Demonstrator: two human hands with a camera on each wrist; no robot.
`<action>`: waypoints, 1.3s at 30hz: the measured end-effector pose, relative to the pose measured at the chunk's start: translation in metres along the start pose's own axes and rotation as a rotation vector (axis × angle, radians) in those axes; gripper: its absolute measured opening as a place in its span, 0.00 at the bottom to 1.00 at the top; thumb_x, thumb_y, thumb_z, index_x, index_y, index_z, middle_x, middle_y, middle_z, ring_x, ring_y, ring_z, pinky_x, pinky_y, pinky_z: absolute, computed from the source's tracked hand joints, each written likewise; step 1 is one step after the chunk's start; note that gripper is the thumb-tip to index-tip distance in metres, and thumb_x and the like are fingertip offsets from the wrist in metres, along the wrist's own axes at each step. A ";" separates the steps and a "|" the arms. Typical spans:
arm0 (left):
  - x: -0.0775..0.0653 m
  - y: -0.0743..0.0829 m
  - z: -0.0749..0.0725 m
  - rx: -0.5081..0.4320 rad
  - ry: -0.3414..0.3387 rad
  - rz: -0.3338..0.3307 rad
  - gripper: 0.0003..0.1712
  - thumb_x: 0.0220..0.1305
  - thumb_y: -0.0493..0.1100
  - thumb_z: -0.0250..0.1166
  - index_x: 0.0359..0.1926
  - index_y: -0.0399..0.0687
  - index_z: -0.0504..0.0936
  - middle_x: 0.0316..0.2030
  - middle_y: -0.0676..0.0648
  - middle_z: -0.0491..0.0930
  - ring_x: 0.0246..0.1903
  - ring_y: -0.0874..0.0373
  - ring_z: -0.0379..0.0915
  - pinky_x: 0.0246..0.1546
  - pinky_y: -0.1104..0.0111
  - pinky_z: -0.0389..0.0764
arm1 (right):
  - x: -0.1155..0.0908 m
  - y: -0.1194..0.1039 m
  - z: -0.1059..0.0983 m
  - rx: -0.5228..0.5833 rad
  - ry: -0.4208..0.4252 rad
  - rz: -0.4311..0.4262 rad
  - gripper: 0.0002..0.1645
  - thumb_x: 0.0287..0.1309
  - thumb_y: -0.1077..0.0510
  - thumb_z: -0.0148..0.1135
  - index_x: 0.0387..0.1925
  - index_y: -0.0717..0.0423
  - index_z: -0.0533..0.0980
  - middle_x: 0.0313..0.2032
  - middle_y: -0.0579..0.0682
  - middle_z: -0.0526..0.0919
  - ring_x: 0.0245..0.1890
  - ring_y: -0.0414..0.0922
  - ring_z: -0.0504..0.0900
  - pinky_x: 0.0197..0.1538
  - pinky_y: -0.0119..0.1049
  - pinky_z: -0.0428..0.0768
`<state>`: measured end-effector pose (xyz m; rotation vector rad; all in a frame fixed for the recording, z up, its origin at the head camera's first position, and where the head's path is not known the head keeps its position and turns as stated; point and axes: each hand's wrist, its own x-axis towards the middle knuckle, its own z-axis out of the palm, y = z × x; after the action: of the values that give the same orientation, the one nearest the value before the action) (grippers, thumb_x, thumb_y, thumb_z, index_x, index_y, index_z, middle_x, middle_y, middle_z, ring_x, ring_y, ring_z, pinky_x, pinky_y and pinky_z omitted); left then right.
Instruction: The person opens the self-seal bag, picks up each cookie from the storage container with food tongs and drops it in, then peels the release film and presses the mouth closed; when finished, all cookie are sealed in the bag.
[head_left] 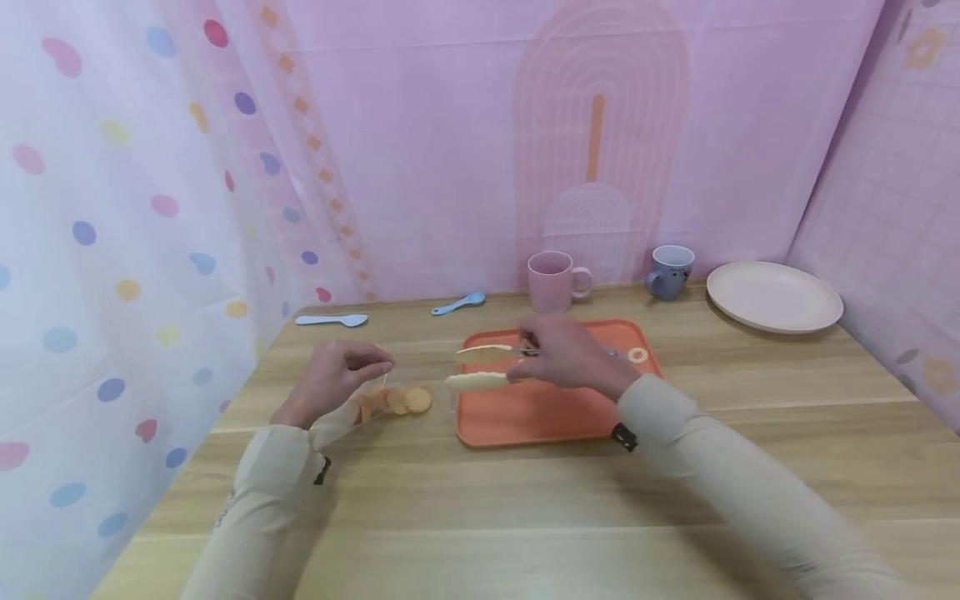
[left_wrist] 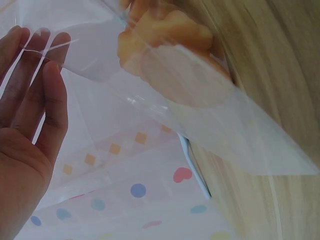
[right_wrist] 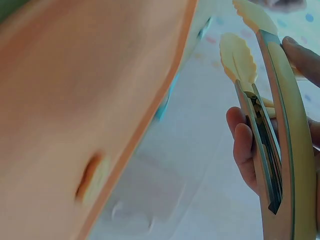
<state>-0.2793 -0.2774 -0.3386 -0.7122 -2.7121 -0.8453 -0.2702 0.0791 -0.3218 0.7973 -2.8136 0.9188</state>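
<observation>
My left hand (head_left: 330,379) pinches the edge of a clear plastic bag (left_wrist: 215,137) at the left of the table. Inside the bag lie several round, tan biscuits (head_left: 397,401), seen through the film in the left wrist view too. Over the orange tray (head_left: 536,421), my right hand (head_left: 566,352) grips a pair of tongs (right_wrist: 295,135) with cream, scalloped tips. The tips are spread apart with nothing between them and point left toward the bag. One small ring-shaped piece (head_left: 637,355) lies at the tray's far right corner.
Two light blue spoons (head_left: 330,320) lie along the back left edge. Behind the tray stand a pink mug (head_left: 551,283) and a blue-grey mug (head_left: 670,273). A cream plate (head_left: 775,297) is at the back right. Curtains (head_left: 435,150) hang close behind the table.
</observation>
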 end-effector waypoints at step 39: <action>-0.004 0.000 0.002 -0.025 -0.006 -0.042 0.07 0.66 0.41 0.68 0.41 0.44 0.90 0.40 0.43 0.90 0.40 0.51 0.88 0.42 0.61 0.88 | -0.058 0.116 -0.071 -0.280 0.062 0.083 0.26 0.41 0.45 0.82 0.23 0.56 0.75 0.18 0.44 0.72 0.22 0.41 0.69 0.28 0.33 0.65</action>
<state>-0.2756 -0.2781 -0.3412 -0.6659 -2.7358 -0.8891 -0.2846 0.2254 -0.3381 0.6079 -2.8499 0.5290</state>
